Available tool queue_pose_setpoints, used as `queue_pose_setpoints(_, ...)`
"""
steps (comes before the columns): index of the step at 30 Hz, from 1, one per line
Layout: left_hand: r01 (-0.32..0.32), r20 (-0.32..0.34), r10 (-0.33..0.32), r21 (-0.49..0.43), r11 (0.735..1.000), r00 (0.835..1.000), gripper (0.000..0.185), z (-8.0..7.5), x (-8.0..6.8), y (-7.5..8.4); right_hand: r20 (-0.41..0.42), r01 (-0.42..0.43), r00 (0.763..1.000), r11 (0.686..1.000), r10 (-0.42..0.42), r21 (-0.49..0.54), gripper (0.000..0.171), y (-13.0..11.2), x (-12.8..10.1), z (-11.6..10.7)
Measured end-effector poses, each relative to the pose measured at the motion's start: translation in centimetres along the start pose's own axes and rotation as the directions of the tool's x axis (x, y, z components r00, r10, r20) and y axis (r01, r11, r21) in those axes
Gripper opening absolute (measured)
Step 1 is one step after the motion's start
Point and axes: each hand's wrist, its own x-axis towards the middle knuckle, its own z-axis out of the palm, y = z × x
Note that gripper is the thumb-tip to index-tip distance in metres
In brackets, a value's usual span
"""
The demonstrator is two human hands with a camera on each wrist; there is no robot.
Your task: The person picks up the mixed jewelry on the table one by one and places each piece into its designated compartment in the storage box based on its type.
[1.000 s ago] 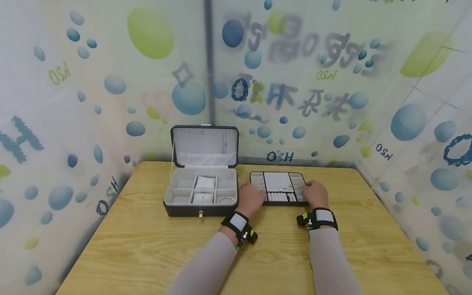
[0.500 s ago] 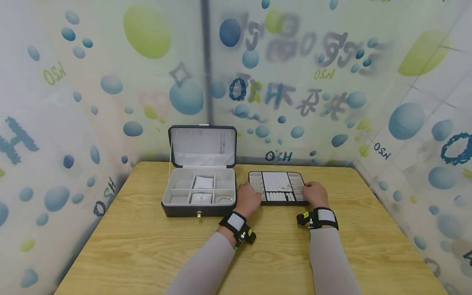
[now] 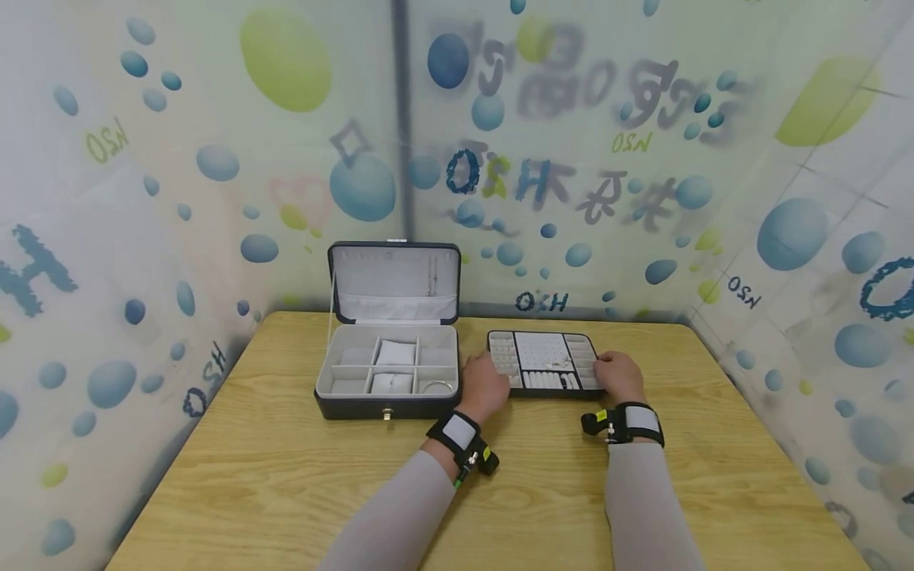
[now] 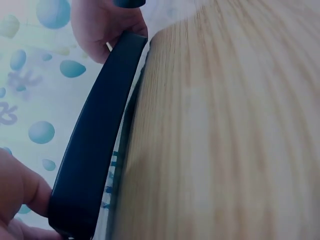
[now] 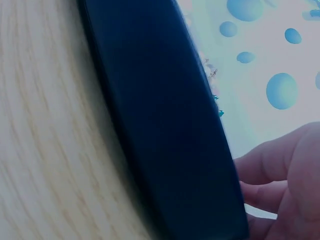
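tray (image 3: 543, 361) — left hand (image 3: 484, 386) and right hand (image 3: 618, 376) gripping its ends — "osh" (image 3: 543, 301) behind

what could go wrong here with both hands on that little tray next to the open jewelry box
1. The tray holds small loose-looking pieces in its front slots; if the left hand and right hand tilt it unevenly, they might slide out.
2. The open jewelry box sits right beside the left hand, so a sideways move could knock it.
3. Its upright lid may fall shut if the box is jolted.
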Motion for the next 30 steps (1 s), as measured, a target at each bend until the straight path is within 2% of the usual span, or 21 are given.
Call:
queue_pose_setpoints(5, 0.006, 0.001, -0.006, -0.028, 1.000, 1.000, 0.050, -0.2, -0.3, 0.5, -0.015, -0.028, 0.999, 0.998, 0.029, 0.049, 0.049, 0.4, 0.2, -0.3)
queue_pose_setpoints(12, -0.022, -0.001, 0.022, -0.038, 0.999, 1.000, 0.053, -0.8, -0.7, 1.0, -0.020, -0.079, 0.996, 0.985, 0.083, 0.154, 0.048, 0.7, 0.5, -0.6)
queue_pose_setpoints(17, -0.023, -0.003, 0.022, -0.034, 0.999, 1.000, 0.053, -1.3, -0.8, 1.2, -0.015, -0.062, 0.998, 0.981, 0.066, 0.182, 0.047, 0.5, 0.3, -0.7)
queue_pose_setpoints(24, -0.019, -0.008, 0.018, -0.081, 0.997, 1.000, 0.053, -2.1, -1.0, 1.6, 0.013, -0.056, 0.998, 0.979, 0.055, 0.194, 0.048, 0.3, 0.1, -1.2)
queue_pose_setpoints(30, -0.050, -0.017, 0.048, -0.114, 0.992, 0.999, 0.052, -3.1, -1.2, 2.3, 0.055, -0.036, 0.998, 0.973, 0.024, 0.226, 0.047, 0.2, 0.0, -2.4)
